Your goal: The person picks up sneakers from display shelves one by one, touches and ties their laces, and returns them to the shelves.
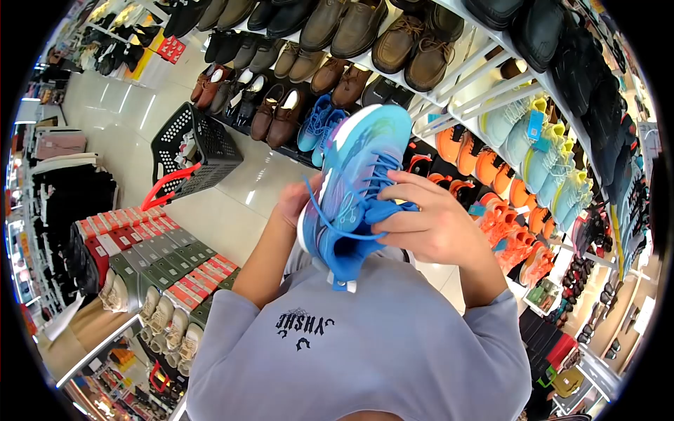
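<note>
A blue and turquoise sneaker (344, 189) with a white sole is held up in front of my chest, its toe pointing up and away from me. My left hand (298, 203) grips its left side by the sole, with the fingers partly hidden behind the shoe. At the shoe's opening, my right hand (425, 217) has its fingers closed on the blue tongue (382, 209), beside the laces (379, 172). One lace loop hangs loose across the left side of the shoe. A small white tag shows at the heel.
A black shopping basket (221, 151) with a red handle (168, 186) stands on the floor ahead left. Shelves of brown leather shoes (344, 28) run across the front. Orange sneakers (484, 165) and pale blue sneakers (540, 154) fill racks at right. Stacked shoe boxes (161, 256) are at left.
</note>
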Tool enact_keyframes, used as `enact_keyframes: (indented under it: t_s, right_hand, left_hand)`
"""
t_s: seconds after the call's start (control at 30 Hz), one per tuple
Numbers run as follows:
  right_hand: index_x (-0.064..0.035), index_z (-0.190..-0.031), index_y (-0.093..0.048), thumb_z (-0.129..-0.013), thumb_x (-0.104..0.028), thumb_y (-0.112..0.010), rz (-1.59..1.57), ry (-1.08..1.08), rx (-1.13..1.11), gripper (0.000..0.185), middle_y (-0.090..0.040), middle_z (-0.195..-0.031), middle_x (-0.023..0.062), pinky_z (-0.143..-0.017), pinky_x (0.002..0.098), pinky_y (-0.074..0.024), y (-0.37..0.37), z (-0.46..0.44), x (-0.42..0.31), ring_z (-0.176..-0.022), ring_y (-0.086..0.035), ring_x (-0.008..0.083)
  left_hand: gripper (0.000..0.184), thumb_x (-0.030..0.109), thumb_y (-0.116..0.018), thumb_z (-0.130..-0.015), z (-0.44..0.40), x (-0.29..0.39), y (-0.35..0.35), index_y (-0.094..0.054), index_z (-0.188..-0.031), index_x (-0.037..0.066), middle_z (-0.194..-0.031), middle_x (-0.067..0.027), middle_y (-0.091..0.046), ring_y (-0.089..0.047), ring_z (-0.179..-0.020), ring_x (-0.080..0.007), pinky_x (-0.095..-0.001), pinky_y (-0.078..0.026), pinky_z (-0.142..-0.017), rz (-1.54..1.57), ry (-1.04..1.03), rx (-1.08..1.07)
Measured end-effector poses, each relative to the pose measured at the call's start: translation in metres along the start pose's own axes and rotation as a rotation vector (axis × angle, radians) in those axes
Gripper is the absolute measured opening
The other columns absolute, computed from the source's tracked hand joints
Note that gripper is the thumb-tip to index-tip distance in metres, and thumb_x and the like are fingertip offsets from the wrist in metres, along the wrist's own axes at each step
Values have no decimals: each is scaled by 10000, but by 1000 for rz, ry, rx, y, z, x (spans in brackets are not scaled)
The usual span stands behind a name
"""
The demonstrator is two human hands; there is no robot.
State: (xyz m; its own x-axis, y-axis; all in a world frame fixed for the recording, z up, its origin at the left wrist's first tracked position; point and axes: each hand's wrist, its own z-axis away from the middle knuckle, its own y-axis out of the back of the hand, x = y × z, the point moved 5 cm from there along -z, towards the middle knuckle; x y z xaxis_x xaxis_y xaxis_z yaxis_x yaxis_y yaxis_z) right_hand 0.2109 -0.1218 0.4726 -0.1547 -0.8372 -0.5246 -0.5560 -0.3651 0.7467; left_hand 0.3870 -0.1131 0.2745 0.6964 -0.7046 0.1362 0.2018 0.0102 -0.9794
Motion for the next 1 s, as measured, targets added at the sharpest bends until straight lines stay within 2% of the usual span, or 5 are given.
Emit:
enact_keyframes:
  t_s: [0.13, 0.4, 0.63, 0.8, 1.0]
  right_hand:
    - [-23, -979, -692, -624, 15, -535, -624, -54, 12, 390, -644, -1023, 101, -1086, 586, -158, -1, 11, 2, -1207, -464, 410]
    - [-60, -1103, -611, -881, -68, -548, -1672, 39, 834, 231, -608, -1145, 92, -1070, 561, -278, -16, 36, 24, -1243, -439, 394]
    - [-136, -1452, -258, -899, -118, -563, -1325, -767, 870, 632, -526, -1289, 176, -1018, 421, -371, -23, 53, 47, -1218, -486, 302]
    - [-71, -1468, -188, -925, -268, -509, -1149, -920, 672, 661, -449, -1347, 244, -1005, 411, -398, -31, 52, 46, -1232, -474, 316]
    - [6, -1362, -368, -970, -342, -417, -1061, -901, 904, 527, -528, -1274, 146, -995, 370, -375, -31, 57, 45, -1172, -519, 232]
  left_hand:
    - [874, 255, -793, -680, -5, -20, -4, -338, -1380, -6, -1330, -203, -472, -519, -1180, -342, -466, -442, -998, 8, -64, -14]
    - [1087, 401, -836, -596, 5, -32, -4, -251, -1420, -1, -1343, -199, -450, -496, -1208, -315, -440, -413, -1019, -263, -99, -131]
    - [850, -83, -755, -551, 27, -17, -26, -424, -1328, 17, -1214, -143, -581, -564, -1127, -302, -445, -425, -997, -508, -227, -112]
    - [788, 114, -795, -714, 27, -25, -53, -360, -1366, 32, -1335, -83, -483, -477, -1212, -222, -377, -371, -1048, -1291, -208, 191]
    - [772, 285, -703, -794, 32, -34, -46, -288, -1412, 77, -1392, -113, -389, -398, -1255, -266, -405, -314, -1069, -836, -446, 374]
